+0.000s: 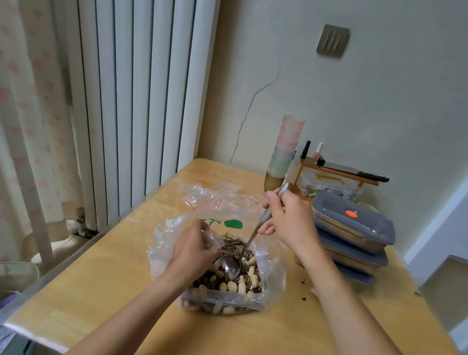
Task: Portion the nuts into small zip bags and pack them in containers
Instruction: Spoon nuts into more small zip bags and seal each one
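The right hand (288, 220) gripped a long metal spoon (244, 248) dipped into the large clear plastic bag of peanuts and striped seeds (226, 276), while the left hand (194, 252) pinched a small red-striped clear zip bag (212, 236).

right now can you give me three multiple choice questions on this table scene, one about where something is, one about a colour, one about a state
1. Where do the lidded containers stand?
A. stacked at the table's right side
B. on the floor by the curtain
C. inside the big bag

2. What colour is the dot on the top container's lid?
A. blue
B. orange
C. white

3. What is the right hand doing?
A. resting flat on the table
B. closing a lid
C. holding a spoon whose bowl is down in the big bag of nuts

Answers:
1 A, the containers sit stacked to the right of the bag, near the wall.
2 B, an orange dot shows on the grey lid.
3 C, its fingers grip the handle while the left hand holds a small zip bag at the nuts.
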{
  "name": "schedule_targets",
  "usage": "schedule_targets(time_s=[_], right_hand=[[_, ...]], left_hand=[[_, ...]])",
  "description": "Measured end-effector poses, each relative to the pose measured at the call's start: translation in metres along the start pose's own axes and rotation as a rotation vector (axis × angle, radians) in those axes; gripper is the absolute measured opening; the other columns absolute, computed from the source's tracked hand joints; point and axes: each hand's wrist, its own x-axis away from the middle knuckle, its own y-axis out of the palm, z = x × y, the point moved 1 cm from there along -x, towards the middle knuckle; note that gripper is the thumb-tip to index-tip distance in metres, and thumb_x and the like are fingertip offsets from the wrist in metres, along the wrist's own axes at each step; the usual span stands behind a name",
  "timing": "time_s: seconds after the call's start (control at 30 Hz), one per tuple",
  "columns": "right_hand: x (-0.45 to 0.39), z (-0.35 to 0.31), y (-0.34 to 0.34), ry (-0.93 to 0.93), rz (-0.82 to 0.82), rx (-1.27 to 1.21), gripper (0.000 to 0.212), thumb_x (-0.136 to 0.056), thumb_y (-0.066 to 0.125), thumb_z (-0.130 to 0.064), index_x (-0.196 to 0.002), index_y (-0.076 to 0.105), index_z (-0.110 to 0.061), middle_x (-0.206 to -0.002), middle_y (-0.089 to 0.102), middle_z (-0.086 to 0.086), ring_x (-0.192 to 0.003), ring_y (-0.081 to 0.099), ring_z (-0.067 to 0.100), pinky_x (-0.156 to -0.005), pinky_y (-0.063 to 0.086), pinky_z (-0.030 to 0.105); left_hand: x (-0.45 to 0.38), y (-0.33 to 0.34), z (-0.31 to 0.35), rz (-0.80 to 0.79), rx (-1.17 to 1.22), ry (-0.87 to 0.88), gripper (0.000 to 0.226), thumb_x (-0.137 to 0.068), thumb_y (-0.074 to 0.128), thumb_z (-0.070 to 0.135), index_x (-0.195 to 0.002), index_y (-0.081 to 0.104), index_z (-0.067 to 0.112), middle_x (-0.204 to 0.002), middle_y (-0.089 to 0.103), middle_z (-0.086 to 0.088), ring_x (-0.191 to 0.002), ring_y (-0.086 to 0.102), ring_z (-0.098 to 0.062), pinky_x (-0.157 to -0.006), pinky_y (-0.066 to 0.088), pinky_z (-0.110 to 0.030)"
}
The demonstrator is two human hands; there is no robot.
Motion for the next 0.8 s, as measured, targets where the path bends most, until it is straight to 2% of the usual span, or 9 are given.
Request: schedule_targets(time_s=[0.07, 0.17, 0.4, 0.53, 0.63, 0.7, 0.8], right_hand=[[0.000, 0.008, 0.000, 0.051, -0.010, -0.033, 0.034, -0.111, 0.045, -0.027, -0.094, 0.064, -0.004, -0.067, 0.073, 0.008, -0.055, 0.074, 0.020, -0.060, 0.064, 0.040], [-0.002, 0.017, 0.001, 0.143, -0.037, -0.115, 0.034, -0.111, 0.045, -0.030, -0.095, 0.063, -0.006, -0.065, 0.074, 0.014, -0.060, 0.076, 0.026, -0.068, 0.065, 0.046], [-0.004, 0.032, 0.002, 0.332, 0.007, -0.205, 0.037, -0.112, 0.038, -0.028, -0.100, 0.062, -0.003, -0.064, 0.074, 0.015, -0.060, 0.076, 0.028, -0.067, 0.063, 0.039], [-0.007, 0.032, -0.006, 0.332, 0.050, -0.215, 0.036, -0.113, 0.038, -0.030, -0.099, 0.061, -0.005, -0.063, 0.074, 0.013, -0.060, 0.076, 0.025, -0.068, 0.062, 0.037], [-0.009, 0.030, -0.017, 0.294, 0.128, -0.168, 0.035, -0.112, 0.039, -0.032, -0.099, 0.063, -0.010, -0.063, 0.074, 0.009, -0.056, 0.075, 0.020, -0.054, 0.057, 0.023], [-0.011, 0.027, -0.025, 0.266, 0.172, -0.140, 0.035, -0.112, 0.039, -0.031, -0.098, 0.063, -0.010, -0.062, 0.074, 0.009, -0.054, 0.074, 0.019, -0.050, 0.053, 0.019], [-0.013, 0.022, -0.033, 0.234, 0.227, -0.141, 0.036, -0.112, 0.040, -0.032, -0.097, 0.063, -0.010, -0.061, 0.073, 0.008, -0.055, 0.074, 0.020, -0.057, 0.061, 0.029]], left_hand=[[0.000, 0.000, 0.000, 0.013, -0.009, -0.011, 0.046, -0.085, 0.074, 0.021, -0.123, 0.049, 0.020, -0.098, 0.060, 0.002, -0.090, 0.060, -0.018, -0.078, 0.055, -0.038], [0.000, 0.001, -0.002, 0.015, 0.000, -0.018, 0.040, -0.086, 0.071, 0.018, -0.120, 0.049, 0.020, -0.094, 0.062, 0.002, -0.090, 0.061, -0.018, -0.083, 0.056, -0.044], [0.002, 0.002, -0.004, 0.055, 0.036, -0.029, 0.039, -0.089, 0.070, 0.022, -0.121, 0.048, 0.022, -0.094, 0.061, 0.006, -0.088, 0.062, -0.015, -0.082, 0.056, -0.041], [0.001, 0.001, -0.004, 0.070, 0.044, -0.048, 0.039, -0.091, 0.069, 0.023, -0.123, 0.047, 0.024, -0.093, 0.061, 0.009, -0.078, 0.061, 0.000, -0.076, 0.056, -0.036], [0.000, 0.001, -0.004, 0.086, 0.028, -0.051, 0.040, -0.091, 0.068, 0.021, -0.125, 0.048, 0.023, -0.090, 0.062, 0.010, -0.080, 0.062, -0.004, -0.070, 0.052, -0.033], [0.000, 0.001, -0.003, 0.078, 0.012, -0.048, 0.038, -0.090, 0.066, 0.020, -0.124, 0.049, 0.022, -0.090, 0.064, 0.008, -0.081, 0.063, -0.009, -0.071, 0.054, -0.035], [-0.001, 0.003, -0.002, 0.029, -0.034, -0.034, 0.034, -0.090, 0.065, 0.019, -0.120, 0.049, 0.021, -0.092, 0.064, 0.005, -0.087, 0.063, -0.015, -0.078, 0.055, -0.039]])
